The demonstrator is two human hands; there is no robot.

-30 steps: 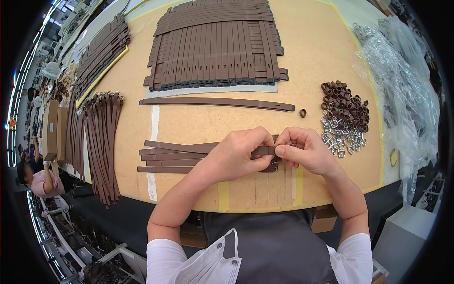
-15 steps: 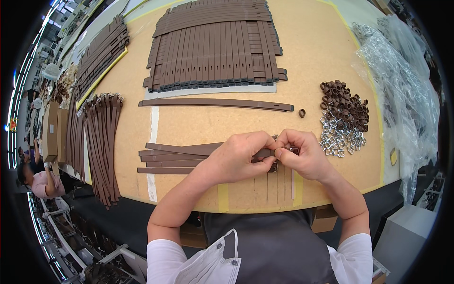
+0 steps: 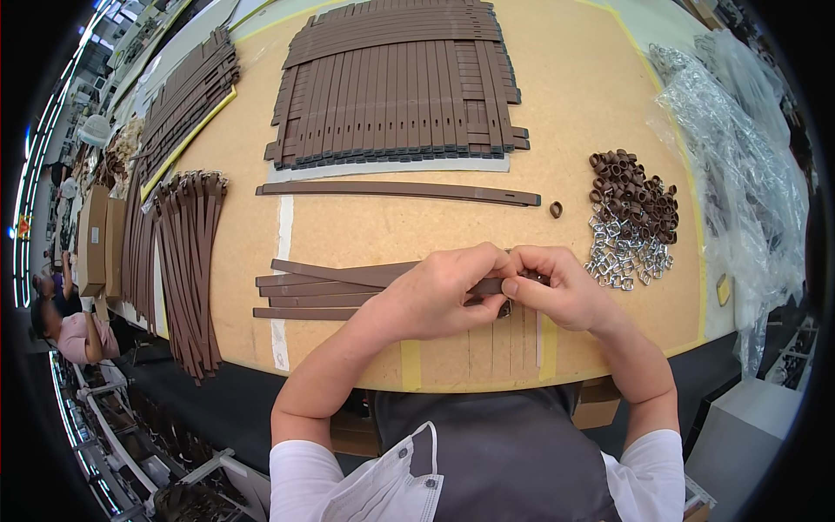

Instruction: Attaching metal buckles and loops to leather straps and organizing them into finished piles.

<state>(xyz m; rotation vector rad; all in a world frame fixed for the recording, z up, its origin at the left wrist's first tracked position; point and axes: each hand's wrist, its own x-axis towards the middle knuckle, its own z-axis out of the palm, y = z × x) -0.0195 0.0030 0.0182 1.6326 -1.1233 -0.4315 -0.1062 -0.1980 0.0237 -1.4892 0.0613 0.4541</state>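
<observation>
My left hand [image 3: 452,291] and my right hand [image 3: 557,287] meet at the near middle of the table, both closed on the end of a brown strap [image 3: 493,286]. Thumbs and fingertips pinch it from either side; what sits at the strap's tip is mostly hidden by my fingers. Several more brown straps [image 3: 313,302] lie fanned out to the left, running under my left hand. Farther off, a single strap [image 3: 391,191] lies crosswise, with a small brown loop [image 3: 556,209] just right of its end.
Stacked brown straps [image 3: 391,96] fill the far middle. Straps with metal buckles [image 3: 185,261] hang over the left edge. To the right lie piles of brown loops [image 3: 639,196] and silver buckles [image 3: 622,257], then clear plastic bags [image 3: 739,148]. A person [image 3: 83,335] is at far left.
My fingers have shifted slightly on the strap end, the left index finger rising a little. The strap has turned slightly between my hands; the piles around have not moved.
</observation>
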